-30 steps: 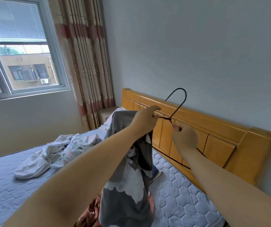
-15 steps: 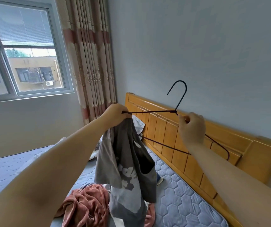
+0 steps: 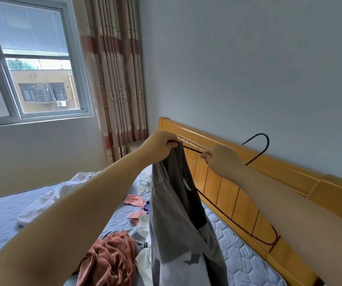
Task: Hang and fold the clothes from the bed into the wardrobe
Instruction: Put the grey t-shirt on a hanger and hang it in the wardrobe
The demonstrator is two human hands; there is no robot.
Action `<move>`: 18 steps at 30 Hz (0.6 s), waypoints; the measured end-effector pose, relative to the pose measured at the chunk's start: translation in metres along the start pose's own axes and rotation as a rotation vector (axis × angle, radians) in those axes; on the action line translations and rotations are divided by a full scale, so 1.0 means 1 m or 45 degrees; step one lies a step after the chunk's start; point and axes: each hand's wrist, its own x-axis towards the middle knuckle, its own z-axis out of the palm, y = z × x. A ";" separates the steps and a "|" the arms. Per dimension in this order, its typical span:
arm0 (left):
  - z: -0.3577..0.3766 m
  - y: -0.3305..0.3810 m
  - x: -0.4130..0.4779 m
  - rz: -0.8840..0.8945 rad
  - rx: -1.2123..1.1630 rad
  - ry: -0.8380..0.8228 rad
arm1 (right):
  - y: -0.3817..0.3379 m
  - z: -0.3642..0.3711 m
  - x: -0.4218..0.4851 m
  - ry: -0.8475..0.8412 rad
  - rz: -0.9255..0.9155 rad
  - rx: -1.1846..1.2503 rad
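Above the bed (image 3: 238, 254), near the middle of the view, the left hand (image 3: 159, 147) has its fingers curled round the top edge of a grey shirt (image 3: 176, 213), bunched together with one end of a thin black hanger (image 3: 267, 142). Just beside it at three o'clock, the right hand (image 3: 221, 159) pinches the hanger's upper wire between thumb and fingertips, knuckles facing the camera. The hanger's hook rises past this hand toward two o'clock, in front of the pale wall. Its lower bar runs down toward five o'clock along the wooden headboard (image 3: 290, 176) and bends back at the far end. The shirt hangs from the left hand straight down toward six o'clock, with a dark inner lining showing at its opening and a white and grey pattern near the bottom. Its lower part leaves the frame, so whether it touches the mattress cannot be told. At seven o'clock of the shirt a rust-coloured garment (image 3: 112, 259) lies crumpled on the quilted blue mattress. A small pink garment (image 3: 134, 200) lies just left of the shirt, and a white garment (image 3: 48, 201) lies at nine o'clock, partly hidden by the left forearm. At ten o'clock of the view is a window (image 3: 31, 58), with a striped curtain (image 3: 116, 79) beside it.
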 end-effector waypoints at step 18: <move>0.044 0.031 -0.014 0.022 -0.167 -0.229 | 0.006 -0.011 -0.009 -0.102 -0.144 0.029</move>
